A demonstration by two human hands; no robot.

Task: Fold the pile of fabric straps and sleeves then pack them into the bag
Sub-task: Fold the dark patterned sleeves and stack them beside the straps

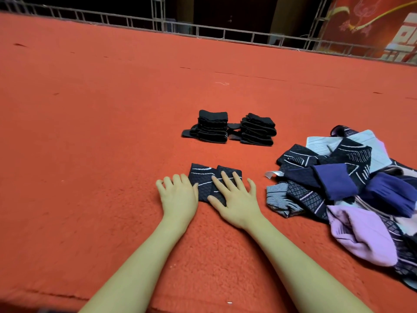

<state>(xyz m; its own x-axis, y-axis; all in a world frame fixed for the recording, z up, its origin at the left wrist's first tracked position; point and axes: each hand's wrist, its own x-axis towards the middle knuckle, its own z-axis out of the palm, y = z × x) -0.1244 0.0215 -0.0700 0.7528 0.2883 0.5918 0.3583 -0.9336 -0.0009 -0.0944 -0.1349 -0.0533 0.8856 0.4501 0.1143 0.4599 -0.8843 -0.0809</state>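
A dark patterned sleeve (204, 177) with white lines lies folded flat on the red carpet in front of me. My left hand (178, 195) lies flat at its left edge with straight fingers. My right hand (234, 197) presses flat on its right half, fingers spread. Two stacks of folded black straps (230, 128) stand side by side further back. A loose pile of unfolded sleeves (352, 188) in navy, purple, lilac and pale grey lies to the right. No bag is in view.
Red carpet (101, 132) covers the whole floor. A metal truss railing (203, 30) runs along the far edge, with a red banner (383, 28) at the back right.
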